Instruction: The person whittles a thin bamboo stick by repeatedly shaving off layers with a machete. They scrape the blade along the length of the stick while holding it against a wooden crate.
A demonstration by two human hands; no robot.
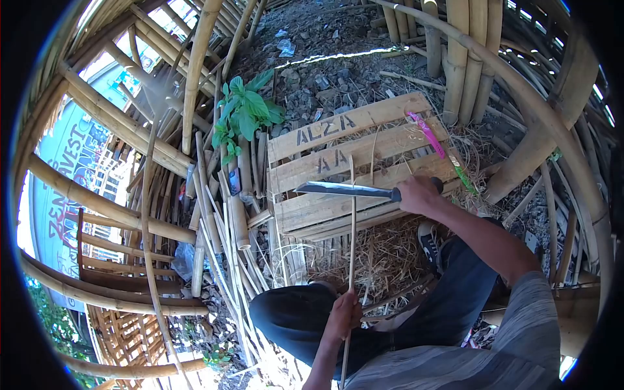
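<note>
My right hand (418,194) is closed round the dark handle of a machete (344,189), its blade pointing left over the wooden crate. A long thin bamboo strip (353,244) stands up from my lap, and my left hand (342,314) grips it near its lower part, by my knee. The blade crosses the strip near its upper end in this view. Under both lies a slatted wooden crate (312,169) marked with dark letters. A bright pink and green strip (427,136) lies along the crate's right side.
Dry straw and shavings (383,266) cover the ground between my legs and the crate. Cut bamboo strips (227,253) lie to the left, near a green leafy plant (244,110). Thick bamboo poles (478,58) frame both sides. Rubble (325,84) lies beyond the crate.
</note>
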